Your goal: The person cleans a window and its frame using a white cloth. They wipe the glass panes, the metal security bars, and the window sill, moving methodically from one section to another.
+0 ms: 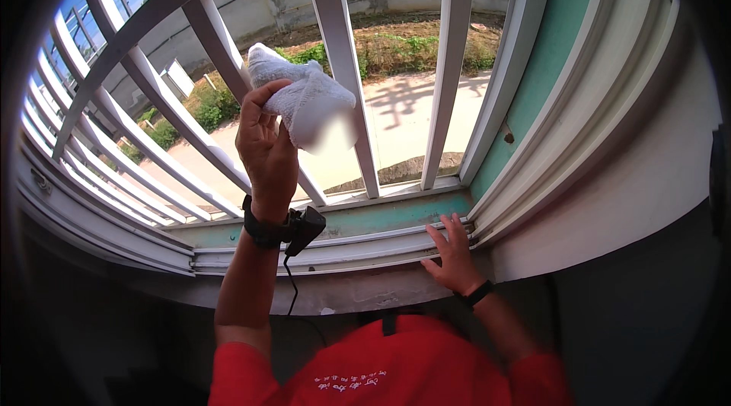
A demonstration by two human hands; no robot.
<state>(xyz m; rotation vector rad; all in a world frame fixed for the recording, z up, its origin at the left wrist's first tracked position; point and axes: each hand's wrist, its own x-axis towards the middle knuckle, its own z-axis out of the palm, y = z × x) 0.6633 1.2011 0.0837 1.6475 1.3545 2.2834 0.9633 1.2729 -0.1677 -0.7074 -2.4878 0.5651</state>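
My left hand [264, 143] is raised in front of the window bars, gripping a bunched white terry cloth [308, 89] between thumb and fingers. Part of the cloth is blurred out. Behind it stand the white metal bars [337, 63] of a window guard; whether the cloth touches one cannot be told. Lower right, my right hand [455, 257] holds nothing. Its fingers are spread at the right end of the white sliding-window track [365, 252], their tips over the rails near the corner.
A green painted ledge [394, 211] runs between the track and the bars. To the right rises the white window frame [594, 86]. A black device [305, 229] is strapped to my left wrist, its cable [293, 286] hanging down. Outside lie a paved path, plants and a wall.
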